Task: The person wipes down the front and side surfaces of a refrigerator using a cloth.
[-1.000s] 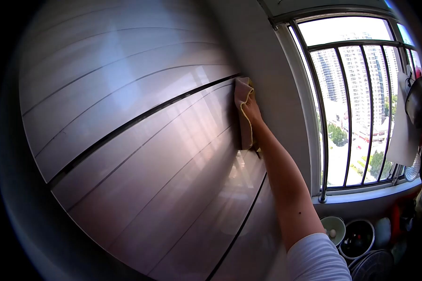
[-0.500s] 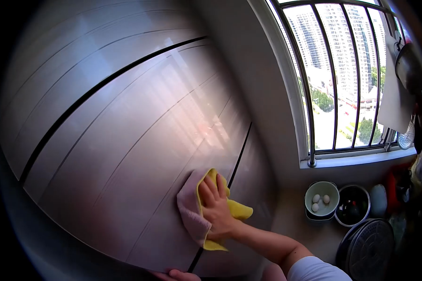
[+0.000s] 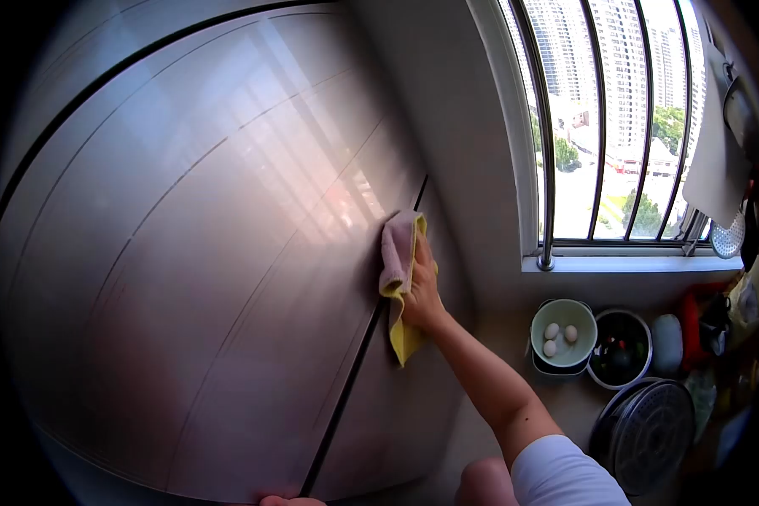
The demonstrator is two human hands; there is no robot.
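My right hand (image 3: pixel 423 291) presses a folded cloth (image 3: pixel 401 253), mauve on one side and yellow on the other, against a glossy panelled surface (image 3: pixel 228 278). The fingers are partly covered by the cloth, which lies over the dark seam (image 3: pixel 354 367) near the panel's right side. A yellow corner hangs below the palm. Only a sliver of my left hand (image 3: pixel 291 502) shows at the bottom edge, by the lower end of that seam; its fingers are mostly hidden.
Right of the panel is a barred window (image 3: pixel 607 126). Below it stand a pale green bowl (image 3: pixel 589 352) with three eggs, a metal bowl (image 3: pixel 646 371) and a round dark lid-like object (image 3: pixel 654 438). A strainer (image 3: pixel 728 236) and other utensils hang at the right.
My right hand has carried the cloth up and to the right across the panel, onto the dark seam. The cloth is more bunched now. The camera view has shifted, and less of my left hand shows.
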